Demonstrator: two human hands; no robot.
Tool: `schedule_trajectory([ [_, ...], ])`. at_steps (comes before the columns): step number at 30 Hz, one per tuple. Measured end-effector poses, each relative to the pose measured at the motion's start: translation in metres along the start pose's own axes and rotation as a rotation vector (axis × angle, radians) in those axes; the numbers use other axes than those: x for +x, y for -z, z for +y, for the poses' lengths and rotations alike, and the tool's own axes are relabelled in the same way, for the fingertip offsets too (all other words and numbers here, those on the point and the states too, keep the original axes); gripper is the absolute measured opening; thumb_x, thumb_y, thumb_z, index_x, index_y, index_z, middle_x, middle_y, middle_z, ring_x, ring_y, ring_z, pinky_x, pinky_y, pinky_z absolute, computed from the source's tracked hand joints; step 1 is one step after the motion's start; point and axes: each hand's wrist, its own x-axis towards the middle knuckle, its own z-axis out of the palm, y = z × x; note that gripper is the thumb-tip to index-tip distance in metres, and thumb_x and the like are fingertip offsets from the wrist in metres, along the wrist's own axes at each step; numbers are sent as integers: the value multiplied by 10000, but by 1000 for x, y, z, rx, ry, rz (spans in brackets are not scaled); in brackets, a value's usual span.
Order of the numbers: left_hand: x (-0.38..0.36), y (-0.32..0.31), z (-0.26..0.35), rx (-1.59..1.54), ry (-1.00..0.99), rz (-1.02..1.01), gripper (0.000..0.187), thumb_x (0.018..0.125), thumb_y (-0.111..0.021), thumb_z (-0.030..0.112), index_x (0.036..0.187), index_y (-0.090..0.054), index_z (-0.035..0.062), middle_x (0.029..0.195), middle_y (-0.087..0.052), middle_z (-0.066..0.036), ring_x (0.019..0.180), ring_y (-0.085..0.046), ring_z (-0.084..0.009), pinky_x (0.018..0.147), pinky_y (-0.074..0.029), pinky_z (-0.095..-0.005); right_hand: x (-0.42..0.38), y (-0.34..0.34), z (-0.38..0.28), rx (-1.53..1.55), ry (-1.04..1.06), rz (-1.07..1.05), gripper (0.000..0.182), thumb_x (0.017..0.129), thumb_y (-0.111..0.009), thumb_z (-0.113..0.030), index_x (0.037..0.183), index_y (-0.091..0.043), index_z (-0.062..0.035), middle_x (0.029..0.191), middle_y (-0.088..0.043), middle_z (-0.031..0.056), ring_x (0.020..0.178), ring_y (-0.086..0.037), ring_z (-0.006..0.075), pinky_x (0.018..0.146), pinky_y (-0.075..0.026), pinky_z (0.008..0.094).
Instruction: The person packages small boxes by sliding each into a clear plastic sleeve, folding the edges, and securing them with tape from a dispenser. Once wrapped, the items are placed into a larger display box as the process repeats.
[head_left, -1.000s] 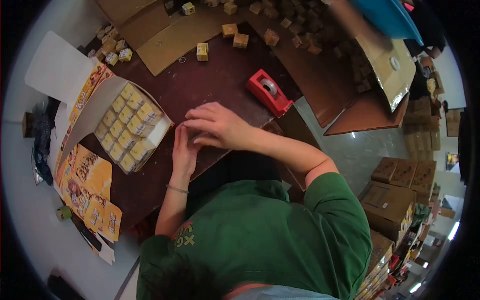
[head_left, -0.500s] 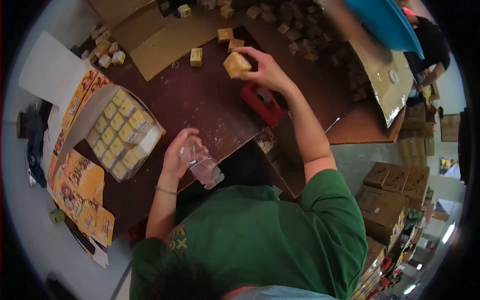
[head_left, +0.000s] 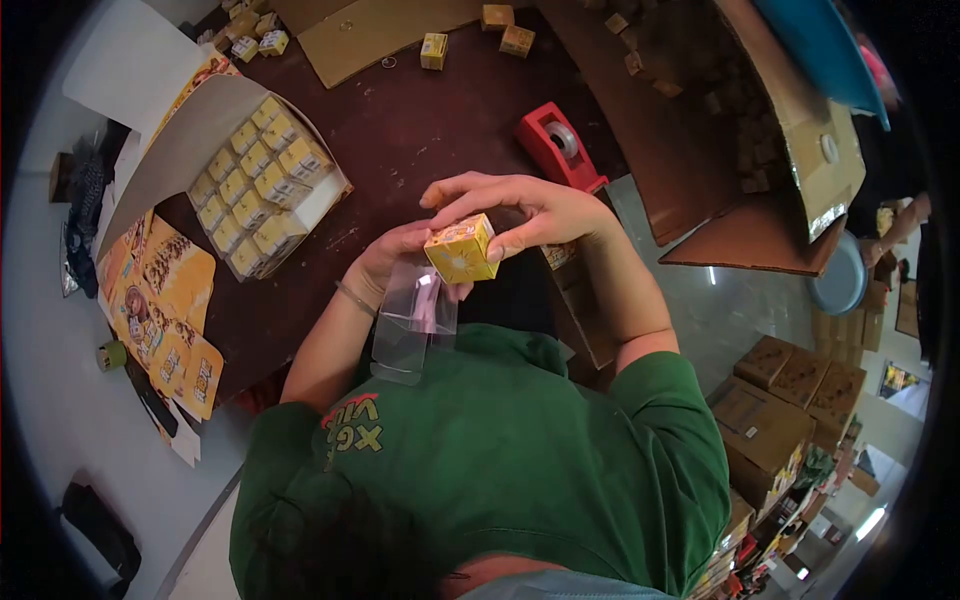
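My right hand (head_left: 525, 212) grips a small yellow printed box (head_left: 462, 250) between thumb and fingers, close in front of my body. Directly beside it, my left hand (head_left: 395, 252) is closed around a clear plastic box (head_left: 410, 325) whose open flaps point toward my shirt. The yellow box overlaps the upper end of the clear one in this view. Left of my hands, a white-lined carton (head_left: 325, 205) holds rows of small yellow boxes in clear covers. Past my right hand lies a red tape dispenser (head_left: 550, 140).
Loose small boxes (head_left: 516, 40) lie at the table's far side near a cardboard flap (head_left: 385, 35). A large carton (head_left: 690, 200) with more small boxes stands on the right. Printed card sheets (head_left: 165, 290) lie at left; stacked cartons (head_left: 765, 410) stand behind at right.
My right hand has brought the yellow box from the far part of the table back to the clear box. My left hand has turned the clear box slightly; the view has shifted.
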Motion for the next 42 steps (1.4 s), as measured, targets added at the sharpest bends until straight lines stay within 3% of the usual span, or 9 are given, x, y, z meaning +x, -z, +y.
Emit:
schedule_trajectory([
  [5,-9,-6,-3,66,-155,186,631,959,-517,480,1354,-460,-8,1147,-614,-211,968,-649,-337,803,-566,-431,-11,-29,-14,-97,-177,476,380,887,-680,-87,1265,-637,-88,1141,-626,59,986,-599,164,864,-488,277],
  [9,-4,-13,-4,-57,-152,557,454,985,-527,380,1286,-540,41,1171,-626,-141,1022,-628,-273,890,-527,-437,-4,-55,15,-770,-56,811,308,899,-607,-7,1202,-637,-46,1127,-646,153,991,-660,306,834,-542,362],
  [24,-14,-1,-13,-76,29,639,463,989,-497,433,1247,-570,54,1067,-662,-110,932,-659,-258,803,-560,-393,-8,-40,16,-471,-215,589,394,852,-688,-152,1208,-593,-13,927,-691,162,904,-683,302,794,-555,359],
  [29,-8,-19,-9,38,-19,707,469,993,-508,452,1239,-577,59,1060,-660,-97,977,-653,-243,872,-555,-434,-3,-42,27,-699,-227,405,592,790,-741,-162,1312,-506,-9,1231,-592,200,1108,-586,367,952,-493,395],
  [33,0,-15,-17,-88,-223,668,449,1018,-480,423,1248,-570,49,1026,-649,-86,1040,-629,-260,919,-530,-442,-4,-27,48,-425,-226,587,567,745,-743,-120,1264,-543,-14,1176,-604,165,1115,-588,301,945,-486,371],
  [35,1,-13,-10,-147,-453,689,435,1023,-478,409,1247,-561,45,1070,-637,-99,1092,-602,-284,984,-490,-454,-16,-8,52,-687,-83,846,556,761,-761,-160,1257,-560,-13,1223,-598,130,1141,-583,267,986,-459,346],
  [37,-4,-1,-1,-161,-592,729,439,1023,-472,424,1249,-546,56,1116,-614,-105,1124,-578,-299,1029,-452,-458,-25,-10,23,297,-142,862,536,831,-719,-160,1309,-549,11,1253,-613,93,1167,-580,182,1027,-436,326],
  [40,-4,2,5,-85,-632,819,467,1020,-461,458,1272,-531,71,1102,-609,-71,1117,-577,-252,999,-467,-447,-23,-37,23,464,-210,591,557,858,-699,-146,1354,-511,25,1255,-628,104,1158,-594,165,998,-462,316],
  [42,0,-8,5,-28,-610,843,491,1015,-460,480,1282,-532,74,1027,-608,-37,1069,-591,-210,963,-498,-437,-9,-51,25,260,-199,726,533,831,-729,-107,1319,-551,15,1235,-628,98,1112,-611,166,968,-477,309],
])
